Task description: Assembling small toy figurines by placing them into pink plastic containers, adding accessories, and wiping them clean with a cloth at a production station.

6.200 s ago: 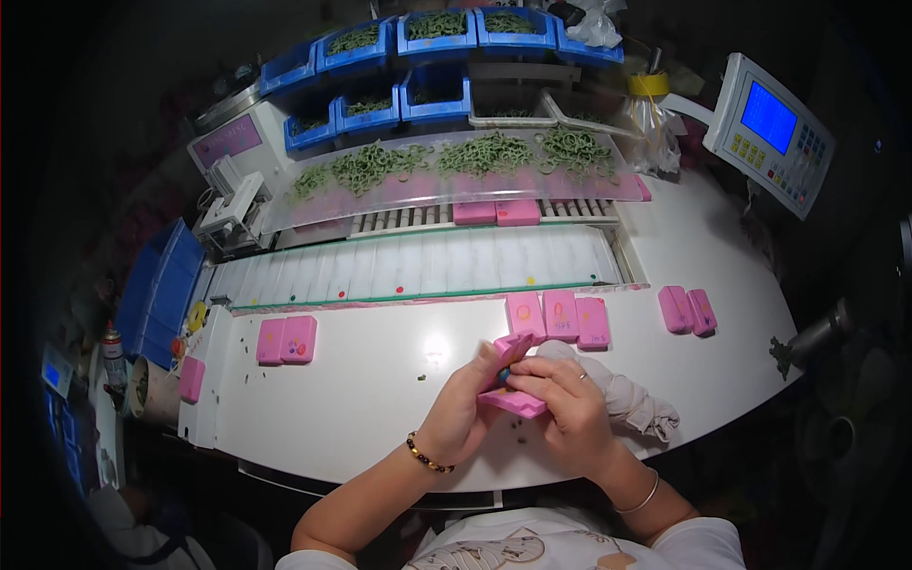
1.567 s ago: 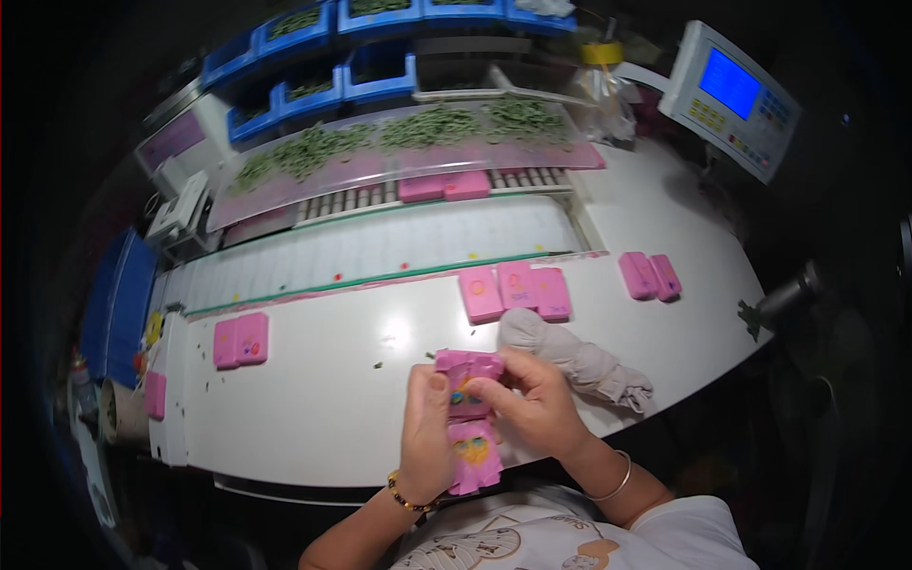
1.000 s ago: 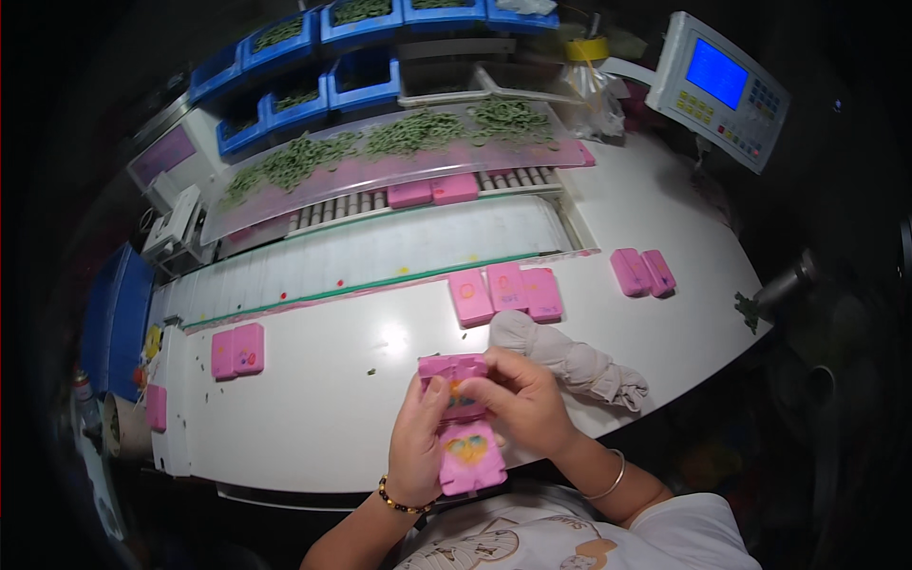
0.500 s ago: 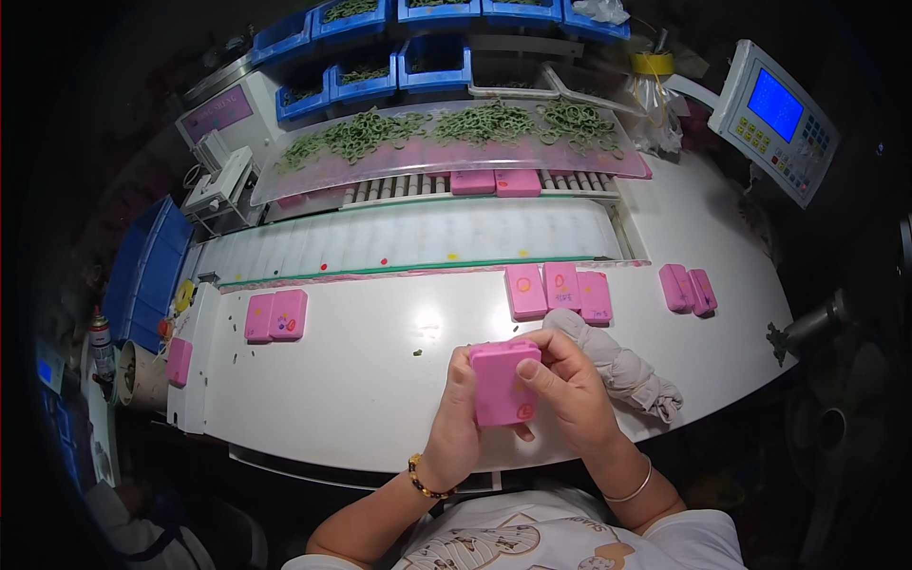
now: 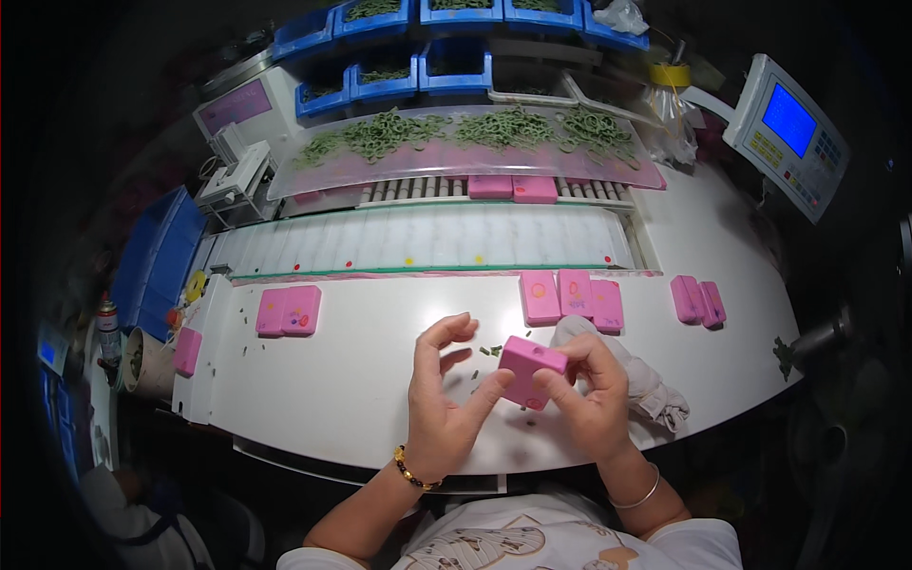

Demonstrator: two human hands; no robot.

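Observation:
My right hand [image 5: 598, 394] grips a pink block-shaped rubber mould [image 5: 518, 372] by its right side, thumb in front, tilted above the white table. At its left edge is the thumb of my left hand [image 5: 439, 408]; whether it touches cannot be made out. The other left fingers are spread apart and hold nothing. Small green pieces [image 5: 490, 351] lie on the table just behind the mould. Beside my right hand rests a rolled pale cloth [image 5: 655, 391], partly hidden by that hand.
More pink moulds stand behind [image 5: 574, 294], at left [image 5: 288, 311] and at right [image 5: 698, 301]. Beyond runs a white belt [image 5: 427, 237] with coloured dots. A clear tray [image 5: 380, 171] bears green loops, below blue bins [image 5: 454, 81]. A control panel [image 5: 788, 138] stands at right.
My left fingers have come off the mould and spread leftward. The mould has tilted in my right hand. Green pieces now lie behind it. The belt's dots have shifted left, and the view has shifted slightly.

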